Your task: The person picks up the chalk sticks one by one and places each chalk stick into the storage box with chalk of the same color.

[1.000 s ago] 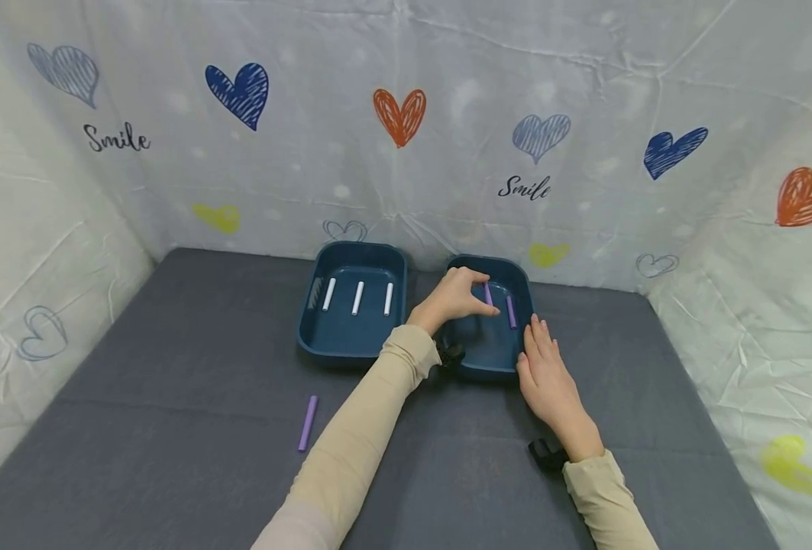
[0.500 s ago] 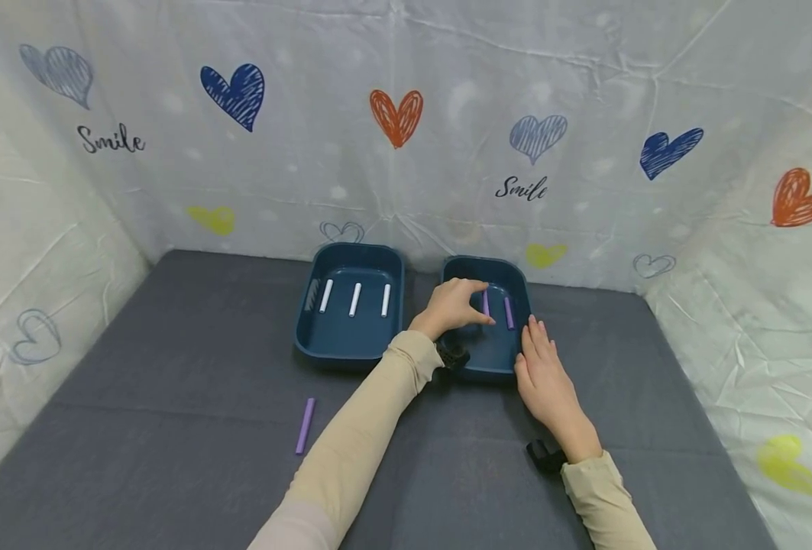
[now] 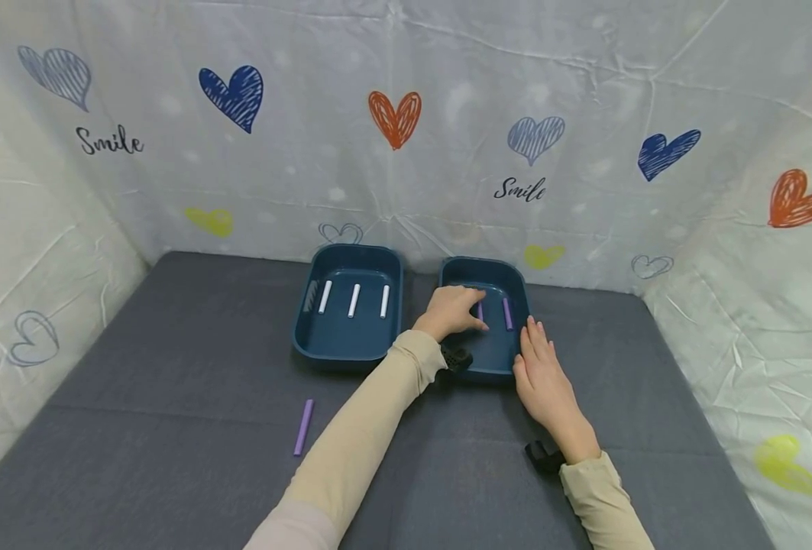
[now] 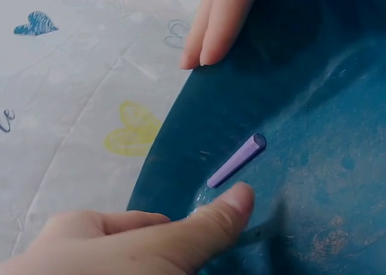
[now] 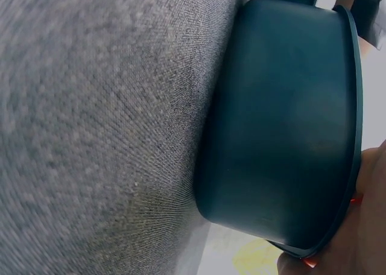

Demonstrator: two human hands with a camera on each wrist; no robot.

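My left hand (image 3: 450,312) is over the right blue tray (image 3: 484,373), its thumb and forefinger at opposite ends of a purple chalk stick (image 3: 480,310). In the left wrist view the thumb hides that stick. Another purple chalk (image 3: 507,314) lies on the tray floor to its right, and this chalk (image 4: 237,160) shows beyond my thumb. My right hand (image 3: 548,382) rests along the tray's right side with its fingers straight. From the right wrist, the tray's outer wall (image 5: 283,124) fills the middle, with fingers at its rim.
To the left stands a second blue tray (image 3: 340,357) with three white chalks (image 3: 354,300) in a row. A third purple chalk (image 3: 303,428) lies on the grey cloth (image 3: 172,428), left of my left forearm. A white curtain (image 3: 447,46) with printed hearts rises behind the trays.
My left hand has shifted slightly left and toward me, and the purple chalk between its fingertips has moved with it, away from the other one. My right hand stays at the tray's side.
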